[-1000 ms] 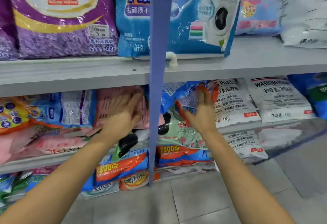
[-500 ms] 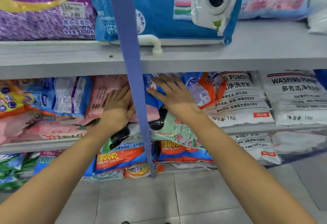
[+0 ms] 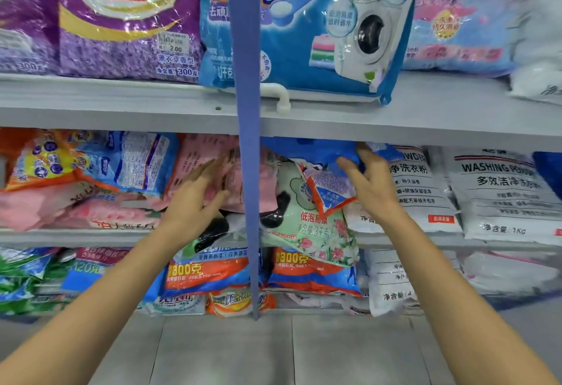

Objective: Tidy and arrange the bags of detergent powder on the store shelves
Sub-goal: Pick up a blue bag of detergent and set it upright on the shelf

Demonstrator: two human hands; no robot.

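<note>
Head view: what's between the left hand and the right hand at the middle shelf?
The head view shows a blue vertical strip hanging in front of the gap between the left hand and the right hand. Behind it lie a pink bag and a pale green floral bag.

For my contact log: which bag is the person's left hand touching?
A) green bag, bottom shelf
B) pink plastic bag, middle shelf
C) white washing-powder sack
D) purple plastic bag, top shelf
B: the left hand lies with straight fingers on the pink plastic bag on the grey middle shelf.
</note>
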